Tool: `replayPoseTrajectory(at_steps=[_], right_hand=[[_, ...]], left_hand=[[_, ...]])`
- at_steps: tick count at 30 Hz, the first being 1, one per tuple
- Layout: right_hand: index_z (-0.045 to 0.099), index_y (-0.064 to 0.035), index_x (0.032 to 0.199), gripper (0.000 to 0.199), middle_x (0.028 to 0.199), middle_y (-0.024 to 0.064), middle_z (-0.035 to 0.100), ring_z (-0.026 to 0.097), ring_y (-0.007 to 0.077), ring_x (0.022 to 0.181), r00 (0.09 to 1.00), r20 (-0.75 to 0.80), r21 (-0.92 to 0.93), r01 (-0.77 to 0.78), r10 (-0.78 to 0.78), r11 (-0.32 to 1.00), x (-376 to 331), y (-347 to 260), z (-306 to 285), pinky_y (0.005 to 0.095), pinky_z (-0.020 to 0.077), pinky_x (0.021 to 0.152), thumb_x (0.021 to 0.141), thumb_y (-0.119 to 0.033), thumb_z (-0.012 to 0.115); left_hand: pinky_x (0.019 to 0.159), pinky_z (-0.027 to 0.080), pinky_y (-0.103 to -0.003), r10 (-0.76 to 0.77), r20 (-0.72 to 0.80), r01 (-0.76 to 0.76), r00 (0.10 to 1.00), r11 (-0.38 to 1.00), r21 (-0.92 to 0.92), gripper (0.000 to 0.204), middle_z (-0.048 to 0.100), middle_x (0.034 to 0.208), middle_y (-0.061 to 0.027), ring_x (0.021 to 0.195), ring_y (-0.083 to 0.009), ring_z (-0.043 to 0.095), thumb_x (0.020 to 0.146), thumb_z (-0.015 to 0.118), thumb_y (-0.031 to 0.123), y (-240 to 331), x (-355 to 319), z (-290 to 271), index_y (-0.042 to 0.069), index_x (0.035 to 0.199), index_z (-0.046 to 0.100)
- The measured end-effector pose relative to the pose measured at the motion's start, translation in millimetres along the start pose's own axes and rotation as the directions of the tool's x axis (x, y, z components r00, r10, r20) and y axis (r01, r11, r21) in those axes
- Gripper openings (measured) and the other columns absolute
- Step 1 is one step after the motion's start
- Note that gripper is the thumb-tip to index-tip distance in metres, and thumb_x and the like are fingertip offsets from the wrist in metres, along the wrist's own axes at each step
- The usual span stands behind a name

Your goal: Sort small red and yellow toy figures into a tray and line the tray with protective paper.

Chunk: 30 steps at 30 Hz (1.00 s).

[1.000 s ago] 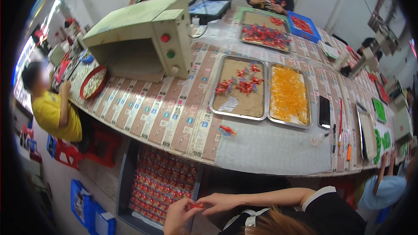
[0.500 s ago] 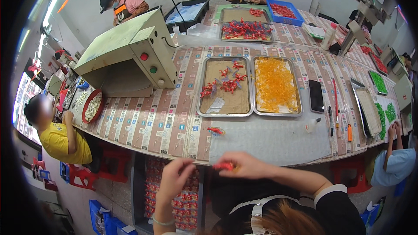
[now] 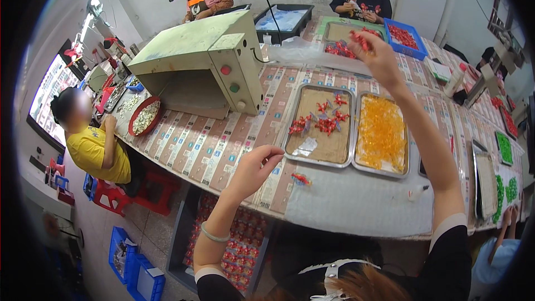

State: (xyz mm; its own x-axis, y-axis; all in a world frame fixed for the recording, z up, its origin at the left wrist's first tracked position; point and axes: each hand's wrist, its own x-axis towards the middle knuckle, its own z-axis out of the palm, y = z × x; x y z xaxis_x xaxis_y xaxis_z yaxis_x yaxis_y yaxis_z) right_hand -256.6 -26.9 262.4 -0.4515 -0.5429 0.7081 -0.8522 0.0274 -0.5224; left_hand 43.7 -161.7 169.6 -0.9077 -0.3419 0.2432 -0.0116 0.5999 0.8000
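My right hand (image 3: 380, 60) is stretched far across the table, raised above the far tray of red pieces (image 3: 341, 49), with a small red plastic piece (image 3: 360, 39) pinched in its fingers. My left hand (image 3: 254, 169) hovers over the near table edge with loosely curled fingers that hold nothing. Between my hands lie a metal tray (image 3: 312, 153) with a few red pieces and, to its right, a metal tray (image 3: 360, 164) full of orange pieces. One loose red piece (image 3: 301, 178) lies on the table near my left hand.
A pale green machine (image 3: 206, 61) with red and green buttons stands at the table's left. A blue bin (image 3: 407, 36) of red pieces sits far right. A crate of red pieces (image 3: 239, 245) is below the table. A person in yellow (image 3: 92, 147) sits left; two others work at the far end.
My right hand went from the near table edge up and out over the far tray, still with the red piece. My left hand rose from below to the table edge.
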Motion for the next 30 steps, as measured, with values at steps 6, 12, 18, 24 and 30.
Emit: replayPoseTrajectory(at_steps=[6,12,18,24,30], right_hand=[[0.059,0.0005,0.089,0.037,0.084,0.0194,0.060,0.058,0.0308,0.077,0.930,0.221,-0.459,-0.165,0.292,0.873,48,167,14,0.0356,0.0448,0.069,0.078,-0.035,0.059],[0.060,-0.0026,0.086,0.023,0.084,0.0186,0.060,0.058,0.0344,0.082,0.882,0.287,-0.622,-0.125,0.374,0.773,23,264,79,0.0434,0.0462,0.072,0.076,-0.023,0.059],[0.058,-0.0042,0.090,0.019,0.090,0.0163,0.056,0.058,0.0306,0.084,0.928,0.322,-0.708,0.104,0.188,0.698,15,314,137,0.0421,0.0479,0.068,0.073,-0.012,0.057],[0.058,-0.0023,0.092,0.022,0.099,0.0175,0.055,0.054,0.0341,0.091,0.874,0.379,-0.710,0.064,0.304,0.701,-3,404,112,0.0417,0.0445,0.077,0.071,-0.007,0.055],[0.053,-0.0020,0.096,0.027,0.098,0.0166,0.054,0.057,0.0345,0.085,0.853,0.414,-0.739,0.111,0.318,0.665,3,376,147,0.0425,0.0468,0.071,0.071,-0.009,0.059]], left_hand=[[0.064,0.045,-0.024,0.013,-0.016,-0.013,1.000,0.999,0.037,0.015,0.061,0.084,-0.0081,0.074,-0.0134,0.057,0.082,0.057,0.008,-17,77,18,0.000,0.095,0.059],[0.087,0.040,-0.036,0.263,-0.077,-0.219,0.962,0.906,0.363,0.037,0.054,0.109,-0.0115,0.103,-0.0245,0.051,0.077,0.061,0.014,-86,209,56,0.006,0.112,0.051],[0.101,0.007,-0.060,0.301,0.021,-0.161,0.953,0.450,0.879,0.058,0.029,0.137,-0.0104,0.130,-0.0278,0.021,0.076,0.056,0.015,-152,310,94,0.019,0.130,0.034],[0.099,0.007,-0.065,0.060,0.256,-0.254,0.965,0.465,0.848,0.016,0.064,0.084,-0.0033,0.095,-0.0201,0.057,0.077,0.052,0.019,-184,370,155,0.015,0.085,0.066],[0.098,0.018,-0.060,0.005,0.090,-0.079,0.996,0.519,0.851,0.012,0.064,0.081,-0.0044,0.084,-0.0203,0.060,0.073,0.054,0.015,-228,359,148,0.013,0.069,0.065]])
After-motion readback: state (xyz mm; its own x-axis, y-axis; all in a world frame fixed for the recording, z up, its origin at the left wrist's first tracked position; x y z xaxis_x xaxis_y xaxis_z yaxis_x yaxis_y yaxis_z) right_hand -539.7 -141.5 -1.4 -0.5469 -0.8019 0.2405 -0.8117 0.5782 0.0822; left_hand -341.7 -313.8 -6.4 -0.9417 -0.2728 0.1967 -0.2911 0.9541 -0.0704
